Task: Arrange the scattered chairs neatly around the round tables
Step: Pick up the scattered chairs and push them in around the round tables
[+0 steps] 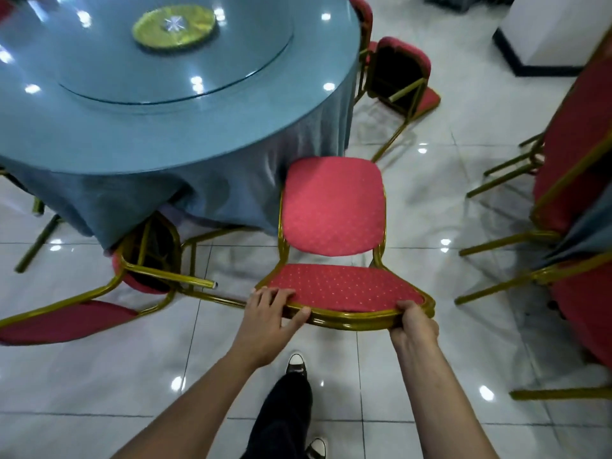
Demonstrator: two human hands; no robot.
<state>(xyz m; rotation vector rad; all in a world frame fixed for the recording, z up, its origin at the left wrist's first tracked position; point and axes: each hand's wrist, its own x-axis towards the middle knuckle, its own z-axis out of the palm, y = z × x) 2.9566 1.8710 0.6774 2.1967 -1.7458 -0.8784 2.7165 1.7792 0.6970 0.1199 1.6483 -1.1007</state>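
A red-cushioned chair with a gold metal frame (332,207) stands upright, its seat facing the round table (159,134), which has a blue cloth. The seat's front edge touches the hanging cloth. I stand behind the chair. My left hand (270,314) grips the left end of the backrest's top rail, fingers over the cushion and thumb along the frame. My right hand (414,321) grips the right end of the same rail.
One matching chair lies tipped over (145,273) on the floor at the left, partly under the cloth. Another tipped chair (402,77) lies beyond the table's right side. Stacked chairs (576,167) fill the right edge. A glass turntable with a green mat (174,26) tops the table.
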